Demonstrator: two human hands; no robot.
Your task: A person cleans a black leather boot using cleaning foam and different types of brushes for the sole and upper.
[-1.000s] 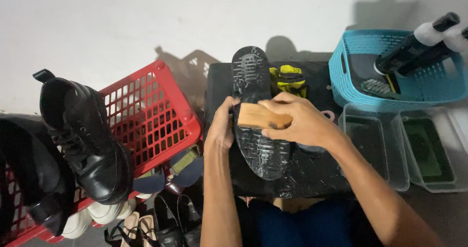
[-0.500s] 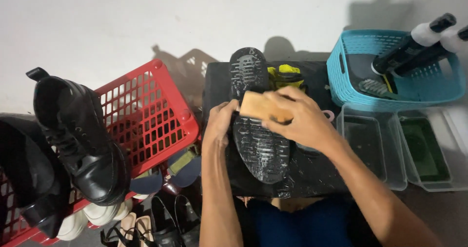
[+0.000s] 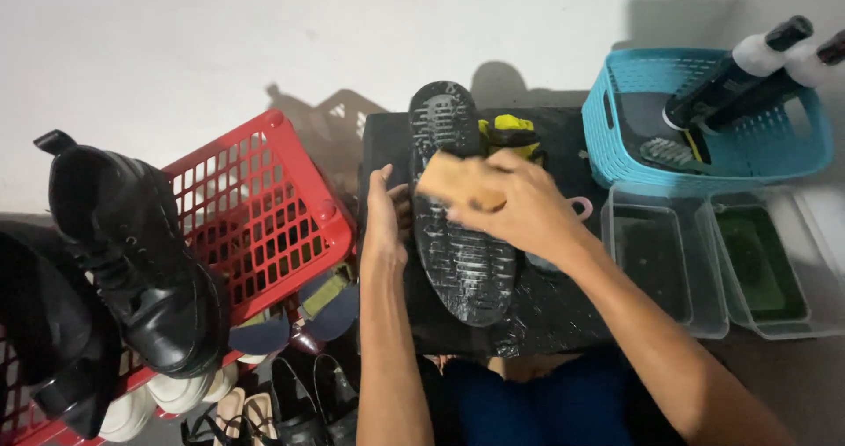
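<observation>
Left hand [image 3: 385, 221] flat, fingers extended, right hand [image 3: 519, 208] curled in closed grip, forearms converging

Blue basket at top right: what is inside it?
The blue basket holds two dark bottles with white collars, leaning over its rim, and a brush on the bottom. Anything beneath the bottles is covered.

Bright, even light; soft shadows fall toward twelve o'clock on the floor [image 3: 220, 50]. The right hand [image 3: 510, 208] blurs slightly.
</observation>
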